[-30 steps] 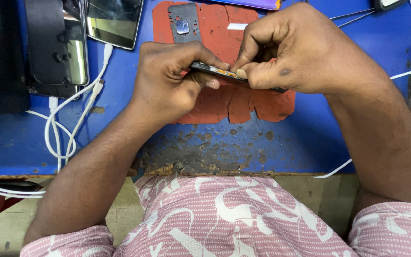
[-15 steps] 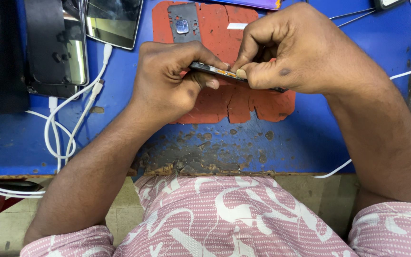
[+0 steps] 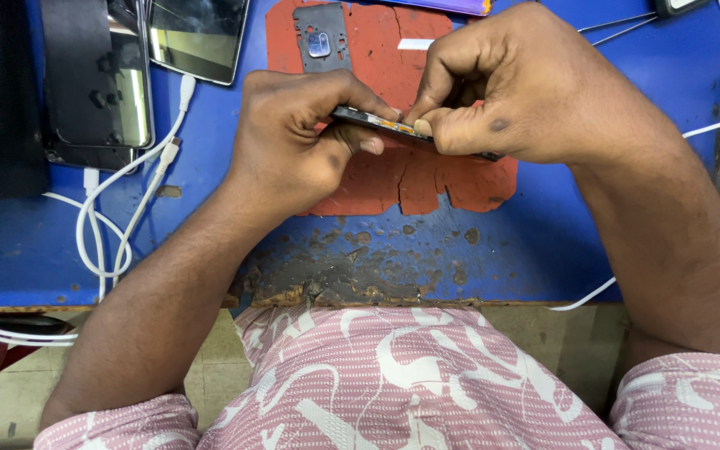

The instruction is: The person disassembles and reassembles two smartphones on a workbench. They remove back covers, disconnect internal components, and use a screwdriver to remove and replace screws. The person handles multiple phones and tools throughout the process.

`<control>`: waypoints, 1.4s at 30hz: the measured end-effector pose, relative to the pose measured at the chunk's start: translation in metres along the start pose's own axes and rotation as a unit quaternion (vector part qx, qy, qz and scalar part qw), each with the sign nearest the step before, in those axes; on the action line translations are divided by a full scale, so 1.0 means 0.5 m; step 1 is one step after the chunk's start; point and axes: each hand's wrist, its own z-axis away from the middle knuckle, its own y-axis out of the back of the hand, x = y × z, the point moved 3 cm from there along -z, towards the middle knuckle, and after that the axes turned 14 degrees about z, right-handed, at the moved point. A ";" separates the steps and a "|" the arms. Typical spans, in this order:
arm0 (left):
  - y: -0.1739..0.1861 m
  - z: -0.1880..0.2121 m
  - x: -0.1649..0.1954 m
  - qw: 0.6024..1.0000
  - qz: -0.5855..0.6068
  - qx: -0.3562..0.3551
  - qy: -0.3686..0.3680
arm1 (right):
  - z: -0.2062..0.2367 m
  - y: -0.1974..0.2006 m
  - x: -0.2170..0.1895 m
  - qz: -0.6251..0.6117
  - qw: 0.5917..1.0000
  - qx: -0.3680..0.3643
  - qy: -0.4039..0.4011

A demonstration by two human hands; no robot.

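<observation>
Worn blue workbench (image 3: 60,242), paint chipped at front edge; pale tiled floor (image 3: 10,408) below.

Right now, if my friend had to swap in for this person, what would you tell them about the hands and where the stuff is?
Left hand: closed around one end of the thin dark phone body, held edge-up above the mat.
Right hand: fingers pinched on the other end, thumbnail pressed against its top edge.
Underneath: worn red rubber mat on the chipped blue table. A dark phone back frame with a camera hole lies flat on the mat's far side, apart from the hands.
Far left: white cable and two flat phones.
Done: back frame is off. Left: the phone body remains in both hands, not set down.
</observation>
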 end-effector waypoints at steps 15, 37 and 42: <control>0.000 0.000 0.001 1.000 0.010 -0.001 -0.003 | 0.006 0.003 0.003 -0.003 1.000 0.000 0.016; 0.000 0.002 -0.002 1.000 0.002 -0.007 -0.012 | 0.008 -0.001 -0.001 0.010 1.000 0.006 0.005; -0.001 0.001 -0.005 1.000 0.000 -0.006 -0.011 | 0.012 0.003 -0.006 0.027 0.999 0.011 0.014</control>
